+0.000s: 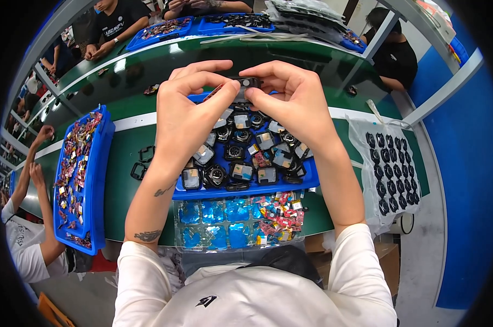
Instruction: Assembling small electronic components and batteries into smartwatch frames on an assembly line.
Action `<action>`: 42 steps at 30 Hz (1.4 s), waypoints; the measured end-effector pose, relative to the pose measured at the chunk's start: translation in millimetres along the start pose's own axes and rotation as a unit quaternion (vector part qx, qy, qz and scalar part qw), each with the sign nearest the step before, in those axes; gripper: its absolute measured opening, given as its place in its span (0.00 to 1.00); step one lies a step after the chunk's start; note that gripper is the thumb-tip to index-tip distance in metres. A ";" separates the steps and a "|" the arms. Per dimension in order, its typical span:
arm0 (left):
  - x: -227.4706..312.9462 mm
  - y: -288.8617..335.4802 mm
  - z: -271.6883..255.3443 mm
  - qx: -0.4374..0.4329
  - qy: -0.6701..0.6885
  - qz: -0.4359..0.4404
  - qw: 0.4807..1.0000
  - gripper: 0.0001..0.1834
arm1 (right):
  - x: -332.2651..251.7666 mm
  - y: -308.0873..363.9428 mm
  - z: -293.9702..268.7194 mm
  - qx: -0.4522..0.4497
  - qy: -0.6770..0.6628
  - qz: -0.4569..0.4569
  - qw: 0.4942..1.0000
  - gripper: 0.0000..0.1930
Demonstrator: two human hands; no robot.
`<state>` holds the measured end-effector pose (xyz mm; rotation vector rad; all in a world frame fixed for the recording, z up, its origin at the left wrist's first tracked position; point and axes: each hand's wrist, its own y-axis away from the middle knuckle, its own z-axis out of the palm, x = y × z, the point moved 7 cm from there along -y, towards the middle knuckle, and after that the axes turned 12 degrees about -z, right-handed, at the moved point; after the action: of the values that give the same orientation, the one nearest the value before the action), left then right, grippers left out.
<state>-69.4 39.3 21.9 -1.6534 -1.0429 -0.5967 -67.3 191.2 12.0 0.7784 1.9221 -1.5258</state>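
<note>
Clear blister tray (213, 223) below blue parts tray (246, 192)

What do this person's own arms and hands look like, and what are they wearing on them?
Both hands, the left hand and the right hand, are bare: no gloves, and no rings or watch that I can see. The forearms are bare too, with white short sleeves ending near the elbows. The left forearm carries two dark tattoos.
</note>
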 end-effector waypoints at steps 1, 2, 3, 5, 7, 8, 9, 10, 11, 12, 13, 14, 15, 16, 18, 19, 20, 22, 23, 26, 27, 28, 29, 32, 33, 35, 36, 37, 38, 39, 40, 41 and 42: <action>0.3 -0.1 0.0 0.000 0.000 0.000 1.000 0.05 | -0.4 0.4 -0.3 0.005 -0.001 -0.001 1.000 0.11; 0.7 -0.1 -0.1 -0.001 -0.003 0.002 1.000 0.05 | -0.9 0.8 -0.4 0.005 0.000 -0.001 1.000 0.11; 1.1 0.1 -0.6 0.000 -0.007 0.003 1.000 0.05 | -1.2 0.9 0.1 0.001 0.003 0.000 1.000 0.11; 1.0 0.3 -1.0 -0.003 -0.003 -0.001 1.000 0.05 | -1.6 1.4 1.5 -0.003 0.006 0.002 1.000 0.11; 1.0 0.7 -0.5 -0.006 0.002 -0.004 1.000 0.05 | -2.2 2.5 1.8 -0.002 0.015 0.001 1.000 0.11; 1.1 1.0 -1.1 -0.001 -0.004 -0.005 1.000 0.06 | -2.5 3.0 2.4 -0.003 0.015 0.001 1.000 0.11; 1.3 1.2 -1.8 0.004 -0.010 -0.007 1.000 0.06 | -3.7 3.0 2.9 -0.001 0.016 -0.005 1.000 0.11; 1.6 1.5 -2.2 0.004 -0.010 -0.007 1.000 0.06 | -4.7 3.0 3.4 0.001 0.016 -0.011 1.000 0.11; 1.5 1.9 -2.8 0.006 -0.009 -0.011 1.000 0.06 | -4.3 3.3 4.6 0.001 0.015 -0.011 1.000 0.11; 1.7 1.8 -2.6 0.006 -0.006 -0.014 1.000 0.06 | -5.9 3.2 4.3 0.007 0.021 -0.024 0.999 0.10; 1.5 1.9 -2.0 0.006 -0.006 -0.014 1.000 0.06 | -7.3 3.1 4.0 0.013 0.027 -0.038 0.999 0.10; 1.0 2.1 -1.4 0.008 -0.005 -0.013 1.000 0.06 | -5.9 3.4 4.8 0.013 0.027 -0.037 0.999 0.10; 0.6 2.3 -0.8 0.009 -0.004 -0.011 1.000 0.06 | -5.6 3.5 3.6 0.028 0.032 -0.048 0.998 0.09; 0.5 2.7 0.4 0.009 -0.004 -0.012 1.000 0.06 | -6.1 3.5 1.7 0.043 0.037 -0.058 0.997 0.08; 3.6 4.7 1.4 0.015 0.021 0.007 1.000 0.07 | -9.0 2.1 -1.9 0.061 0.049 -0.076 0.994 0.07; 5.4 5.8 2.0 0.015 0.021 0.007 1.000 0.07 | -12.4 1.7 -5.1 0.079 0.061 -0.093 0.991 0.07; 6.4 6.7 3.5 0.002 0.041 -0.005 0.999 0.07 | -14.2 1.4 -6.8 0.079 0.060 -0.093 0.991 0.07; 6.5 6.3 4.7 -0.010 0.061 -0.015 0.998 0.07 | -13.1 1.3 -14.0 0.090 0.052 -0.051 0.993 0.07; 8.0 6.0 1.7 0.002 0.074 0.000 0.997 0.07 | -14.0 0.2 -16.2 0.090 0.052 -0.052 0.993 0.07; 10.9 6.4 -3.0 0.009 0.056 0.002 0.998 0.07 | -4.9 -1.4 -15.3 0.076 -0.072 0.025 0.994 0.08; 12.2 7.1 -4.0 0.007 0.023 -0.012 1.000 0.06 | -4.7 -1.3 -15.1 0.076 -0.073 0.024 0.994 0.08; 15.5 8.1 -5.4 0.007 0.023 -0.011 1.000 0.06 | -2.8 -1.1 -13.7 0.071 -0.077 0.033 0.994 0.09; 15.4 8.4 -4.5 -0.004 0.009 -0.037 0.999 0.07 | -0.6 -1.0 -12.4 0.065 -0.081 0.042 0.994 0.10; 6.3 7.7 4.0 -0.070 0.079 -0.104 0.989 0.07 | 0.4 -1.6 -18.7 0.085 -0.056 -0.008 0.995 0.08; 0.5 8.3 9.4 -0.118 0.157 -0.146 0.970 0.08 | 0.1 -1.6 -17.4 0.086 -0.056 -0.008 0.995 0.08; -4.4 8.0 13.8 -0.143 0.203 -0.160 0.955 0.09 | -9.1 -1.0 -19.4 0.109 -0.014 -0.060 0.992 0.07; -6.5 8.3 17.2 -0.166 0.249 -0.174 0.938 0.10 | -10.0 -1.0 -19.1 0.108 -0.015 -0.061 0.992 0.07; -7.8 7.9 17.1 -0.165 0.248 -0.174 0.939 0.10 | -12.5 -1.0 -18.2 0.101 0.007 -0.072 0.992 0.07; -8.5 7.8 17.3 -0.169 0.260 -0.173 0.935 0.10 | -15.0 -0.9 -17.0 0.093 0.029 -0.082 0.992 0.07; -8.7 7.5 18.5 -0.174 0.272 -0.172 0.930 0.10 | -17.0 -0.6 -16.8 0.094 0.030 -0.083 0.992 0.07; -8.6 7.4 18.6 -0.175 0.273 -0.171 0.930 0.10 | -17.0 -0.7 -15.0 0.089 0.007 -0.066 0.994 0.07; -9.4 7.2 17.2 -0.164 0.267 -0.177 0.933 0.10 | -15.7 -0.7 -13.4 0.084 -0.016 -0.050 0.995 0.07; -9.0 6.4 16.6 -0.154 0.261 -0.181 0.936 0.10 | -16.6 -0.9 -15.5 0.085 -0.014 -0.051 0.995 0.07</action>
<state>-70.2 51.3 5.9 -1.4395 -0.8838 -1.4197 -57.8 204.5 27.7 0.7354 1.8538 -1.7716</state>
